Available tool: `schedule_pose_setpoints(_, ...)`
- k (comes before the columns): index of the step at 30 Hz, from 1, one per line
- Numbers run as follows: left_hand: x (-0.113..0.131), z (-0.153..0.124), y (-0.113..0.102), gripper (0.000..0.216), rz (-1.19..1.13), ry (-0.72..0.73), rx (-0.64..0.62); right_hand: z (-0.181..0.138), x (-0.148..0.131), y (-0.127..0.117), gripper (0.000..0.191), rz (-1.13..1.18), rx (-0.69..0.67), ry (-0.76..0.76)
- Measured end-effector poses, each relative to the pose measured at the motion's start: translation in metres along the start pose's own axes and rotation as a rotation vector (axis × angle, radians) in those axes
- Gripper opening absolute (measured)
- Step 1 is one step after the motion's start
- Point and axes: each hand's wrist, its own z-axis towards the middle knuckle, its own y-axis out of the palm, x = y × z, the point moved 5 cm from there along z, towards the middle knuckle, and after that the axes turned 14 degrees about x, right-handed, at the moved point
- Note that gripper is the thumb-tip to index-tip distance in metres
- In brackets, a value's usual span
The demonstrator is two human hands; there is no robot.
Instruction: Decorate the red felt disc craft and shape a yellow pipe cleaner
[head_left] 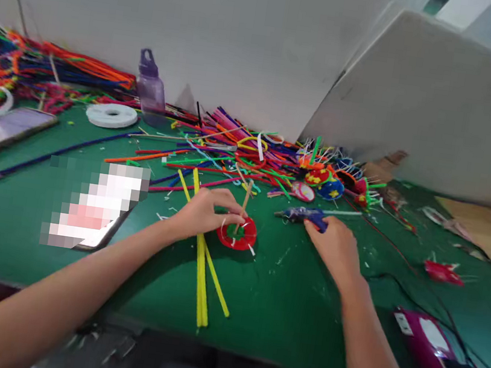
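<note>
My left hand (pixel 211 213) is closed, fingers pinched round a thin wooden stick (pixel 247 196) that rises, slightly tilted, from the green middle of a red disc (pixel 247 240). Short white bits lie on the disc. Under my left wrist, several yellow pipe cleaners (pixel 201 281) cross on the table. My right hand (pixel 337 245) grips a blue glue gun (pixel 298 214), its nozzle turned left toward the disc but apart from it. A pale glue stick (pixel 344 213) runs out of the gun's back end.
Loose coloured pipe cleaners (pixel 212 158) lie behind the hands, with finished-looking decorated pieces (pixel 330 189) at their right. A phone (pixel 107 207), a tape roll (pixel 111 115) and a purple bottle (pixel 151 93) stand or lie left. Cables (pixel 431 295) and a magenta box (pixel 431 356) occupy the right.
</note>
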Motion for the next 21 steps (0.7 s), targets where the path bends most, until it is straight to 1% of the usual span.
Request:
schedule_pose_setpoints(3,0.015,-0.004,0.006,0.008,-0.036,0.057,-0.037,-0.002,-0.001,0.006,0.044,-0.027,-0.008,-0.064)
schedule_pose_setpoints(6,0.025,-0.004,0.005,0.008,-0.067,0.092,-0.018,-0.001,-0.001,0.002,0.051,-0.008,0.068,-0.092)
schedule_pose_setpoints(8,0.025,-0.002,-0.002,0.008,-0.069,0.068,0.068,0.002,-0.002,-0.007,0.049,0.058,0.172,-0.090)
schedule_pose_setpoints(10,0.021,0.002,-0.015,0.008,-0.059,0.019,0.210,0.006,-0.009,-0.019,0.040,0.169,0.254,-0.136)
schedule_pose_setpoints(11,0.018,0.004,-0.023,0.008,-0.054,-0.012,0.299,0.009,-0.017,-0.025,0.034,0.228,0.266,-0.192)
schedule_pose_setpoints(13,0.009,0.007,-0.041,0.009,-0.048,-0.083,0.500,0.012,-0.040,-0.033,0.025,0.326,0.223,-0.356)
schedule_pose_setpoints(16,-0.005,0.009,-0.064,0.015,-0.039,-0.185,0.772,0.011,-0.087,-0.040,0.019,0.373,0.136,-0.650)
schedule_pose_setpoints(17,-0.009,0.009,-0.069,0.017,-0.034,-0.202,0.828,0.009,-0.105,-0.040,0.019,0.367,0.092,-0.747)
schedule_pose_setpoints(19,-0.014,0.009,-0.076,0.018,-0.024,-0.207,0.900,0.001,-0.140,-0.038,0.018,0.322,0.001,-0.916)
schedule_pose_setpoints(21,-0.017,0.010,-0.081,0.019,-0.016,-0.204,0.942,-0.007,-0.171,-0.032,0.019,0.252,-0.077,-1.027)
